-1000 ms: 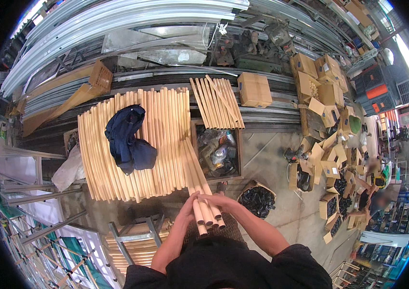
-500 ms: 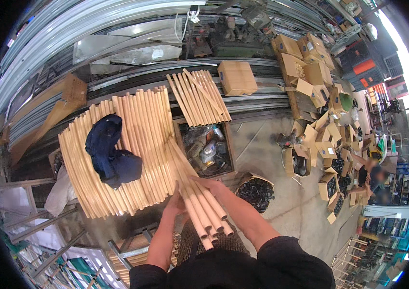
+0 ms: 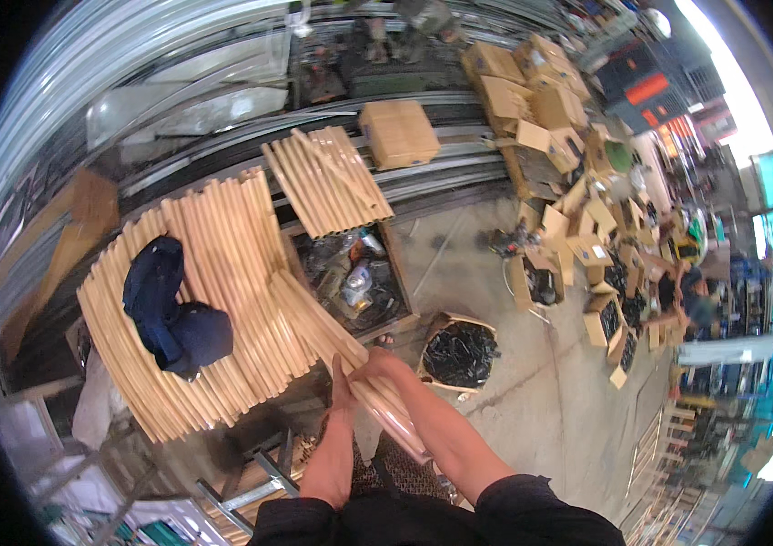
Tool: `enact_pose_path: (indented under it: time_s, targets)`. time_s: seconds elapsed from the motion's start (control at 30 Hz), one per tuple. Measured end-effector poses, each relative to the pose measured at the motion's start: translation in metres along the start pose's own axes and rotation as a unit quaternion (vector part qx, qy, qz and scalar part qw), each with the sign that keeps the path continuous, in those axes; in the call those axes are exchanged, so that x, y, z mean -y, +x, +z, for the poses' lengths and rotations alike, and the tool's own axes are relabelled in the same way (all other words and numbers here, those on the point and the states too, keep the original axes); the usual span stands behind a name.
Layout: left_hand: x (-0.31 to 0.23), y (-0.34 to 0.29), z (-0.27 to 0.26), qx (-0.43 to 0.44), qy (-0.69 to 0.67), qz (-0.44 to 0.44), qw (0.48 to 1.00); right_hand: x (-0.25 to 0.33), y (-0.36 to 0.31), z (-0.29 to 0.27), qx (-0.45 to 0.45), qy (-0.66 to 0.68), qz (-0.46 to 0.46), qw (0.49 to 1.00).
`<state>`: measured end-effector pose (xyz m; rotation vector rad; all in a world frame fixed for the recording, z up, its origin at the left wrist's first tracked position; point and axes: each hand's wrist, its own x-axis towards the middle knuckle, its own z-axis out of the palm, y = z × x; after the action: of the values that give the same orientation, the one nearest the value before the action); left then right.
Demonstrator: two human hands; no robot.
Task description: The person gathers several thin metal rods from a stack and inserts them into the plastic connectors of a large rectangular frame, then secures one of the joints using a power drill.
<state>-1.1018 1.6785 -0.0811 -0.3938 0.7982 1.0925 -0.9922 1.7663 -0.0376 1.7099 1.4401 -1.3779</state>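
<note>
Both my hands are wrapped round a bundle of long, tan, hollow tubes (image 3: 313, 323), which slants from my body up toward the far left. My left hand (image 3: 339, 395) closes on the bundle's left side and my right hand (image 3: 377, 366) on its right side, the two close together. The bundle's far end lies over the right part of a wide row of similar tubes (image 3: 245, 264). On that row rests a crumpled dark blue cloth (image 3: 166, 314). My forearms hide part of the bundle's near end.
Beyond the row, a smaller batch of tubes (image 3: 327, 187) lies beside a closed cardboard box (image 3: 398, 135). A bin of scrap (image 3: 354, 282) stands below them. To the right are a box of black parts (image 3: 461, 353), several open cartons (image 3: 586, 250) and another person (image 3: 697, 305).
The near ends of the bundle have swung from facing me to a lower, more hidden position, and my hands have come closer together. The whole scene has shifted left with my head.
</note>
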Motion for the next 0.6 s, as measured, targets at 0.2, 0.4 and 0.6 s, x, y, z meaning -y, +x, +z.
enact_pose_path:
  time_s: [0.2, 0.4, 0.6]
  targets:
    - [0.101, -0.070, 0.003, 0.010, 0.035, -0.092, 0.995, -0.096, -0.135, -0.007, -0.067, 0.009, -0.076, 0.995]
    - [0.141, -0.179, 0.024, 0.094, 0.304, -0.377, 0.870, -0.193, -0.339, 0.054, -0.240, 0.124, -0.066, 0.960]
    - [0.180, -0.204, 0.086, 0.145, 0.479, -0.509, 0.701, -0.238, -0.445, 0.131, -0.325, 0.361, 0.018, 0.874]
